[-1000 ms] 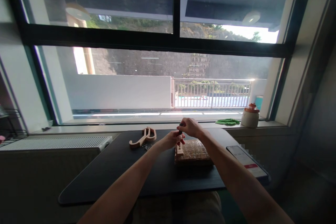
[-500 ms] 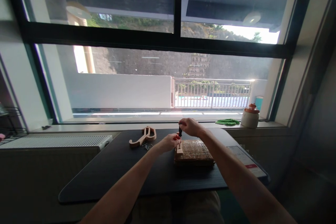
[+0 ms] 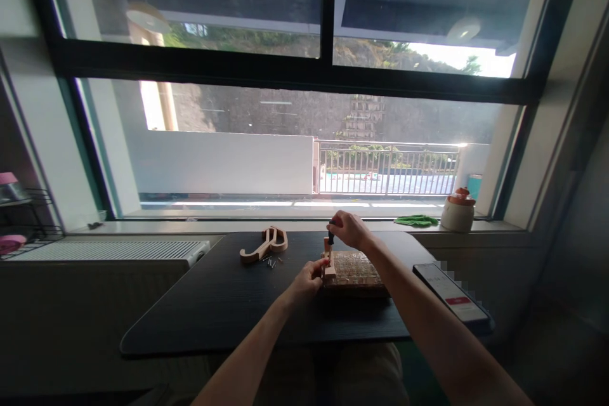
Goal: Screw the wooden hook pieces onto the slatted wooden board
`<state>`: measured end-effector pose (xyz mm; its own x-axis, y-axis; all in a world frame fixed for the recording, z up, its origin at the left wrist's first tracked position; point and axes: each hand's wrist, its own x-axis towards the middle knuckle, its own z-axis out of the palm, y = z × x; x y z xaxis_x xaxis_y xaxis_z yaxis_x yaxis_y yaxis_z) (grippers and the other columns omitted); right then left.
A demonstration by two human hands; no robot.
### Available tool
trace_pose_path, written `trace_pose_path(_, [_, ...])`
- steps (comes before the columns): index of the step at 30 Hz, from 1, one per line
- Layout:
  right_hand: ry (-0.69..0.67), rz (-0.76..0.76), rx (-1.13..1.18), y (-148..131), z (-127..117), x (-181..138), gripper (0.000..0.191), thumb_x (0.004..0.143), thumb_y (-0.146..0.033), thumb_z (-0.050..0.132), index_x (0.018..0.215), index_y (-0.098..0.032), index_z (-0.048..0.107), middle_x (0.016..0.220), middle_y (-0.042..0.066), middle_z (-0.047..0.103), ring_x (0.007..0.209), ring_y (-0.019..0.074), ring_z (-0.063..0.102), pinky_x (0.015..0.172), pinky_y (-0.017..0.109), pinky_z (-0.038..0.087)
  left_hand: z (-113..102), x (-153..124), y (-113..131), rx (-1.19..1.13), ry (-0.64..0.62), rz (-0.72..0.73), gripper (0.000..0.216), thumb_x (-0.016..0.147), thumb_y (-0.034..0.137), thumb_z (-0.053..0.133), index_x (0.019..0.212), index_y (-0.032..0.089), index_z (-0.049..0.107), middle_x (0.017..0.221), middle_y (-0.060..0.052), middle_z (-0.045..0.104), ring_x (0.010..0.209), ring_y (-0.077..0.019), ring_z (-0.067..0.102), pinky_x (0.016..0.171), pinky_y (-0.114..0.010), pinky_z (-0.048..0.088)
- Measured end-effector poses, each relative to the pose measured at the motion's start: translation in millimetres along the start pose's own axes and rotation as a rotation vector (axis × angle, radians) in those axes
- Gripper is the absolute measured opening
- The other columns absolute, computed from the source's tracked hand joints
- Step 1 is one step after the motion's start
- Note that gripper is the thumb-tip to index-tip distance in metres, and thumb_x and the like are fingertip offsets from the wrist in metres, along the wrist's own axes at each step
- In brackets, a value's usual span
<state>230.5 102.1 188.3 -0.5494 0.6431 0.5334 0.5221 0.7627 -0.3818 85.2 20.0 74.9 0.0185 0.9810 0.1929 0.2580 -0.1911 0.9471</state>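
Observation:
My right hand (image 3: 349, 229) is closed round the dark handle of a screwdriver (image 3: 331, 236), which stands upright with its shaft pointing down. Its tip meets a small pale wooden piece (image 3: 330, 273) at the left end of a brown, woven-looking block (image 3: 359, 269). Against the left side of that wooden piece, my left hand (image 3: 311, 276) presses with its fingers closed, steadying it. Whether a screw sits under the tip is too small to make out. Left of my hands lie a curved wooden hook piece (image 3: 264, 246) and several loose screws (image 3: 271, 262).
A dark table (image 3: 204, 323) carries all this. At its right edge lies a phone (image 3: 451, 295) with a lit screen. On the windowsill stand a green cloth (image 3: 416, 221) and a white jar (image 3: 457, 212) with an orange-brown lid. A radiator (image 3: 118, 248) is at the left.
My left hand has moved down from the screwdriver's shaft to the side of the wooden piece. The right hand stays on the screwdriver's handle. The view has shifted slightly.

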Motion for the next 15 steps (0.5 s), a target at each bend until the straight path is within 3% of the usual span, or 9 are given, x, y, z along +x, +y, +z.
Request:
trace_pose_path(8, [-0.026,-0.027,0.110,-2.4,18.2,-4.3,0.037,0.083,-0.028,0.046,0.118,-0.017,0.049,0.090,0.006,0.065,0.070,0.0127,0.059,0.058,0.021,0.042,4.6,-4.5,-2.1,0.065,0.053,0.024,0.051,0.067,0.015,0.047,0.118,0.015,0.051,0.119,-0.008,0.052,0.109,-0.0205,0.048,0.094,-0.029,0.037])
trace_pose_path(12, [-0.039,-0.051,0.118,-5.3,15.0,-7.0,0.034,0.084,-0.028,0.045,0.116,-0.018,0.051,0.088,0.004,0.065,0.070,0.0123,0.059,0.059,0.021,0.042,6.1,-4.4,-9.6,0.226,0.113,0.060,0.046,0.073,0.031,0.049,0.117,0.019,0.052,0.117,-0.007,0.053,0.104,-0.0222,0.050,0.091,-0.031,0.038])
trace_pose_path(15, [-0.017,-0.038,0.102,-5.5,12.6,-9.2,0.029,0.082,-0.031,0.048,0.107,-0.016,0.055,0.083,0.004,0.064,0.066,0.0117,0.058,0.057,0.021,0.040,9.3,-6.8,-12.6,0.336,0.146,0.106,0.046,0.073,0.034,0.051,0.117,0.021,0.051,0.114,-0.006,0.054,0.097,-0.0212,0.053,0.087,-0.031,0.040])
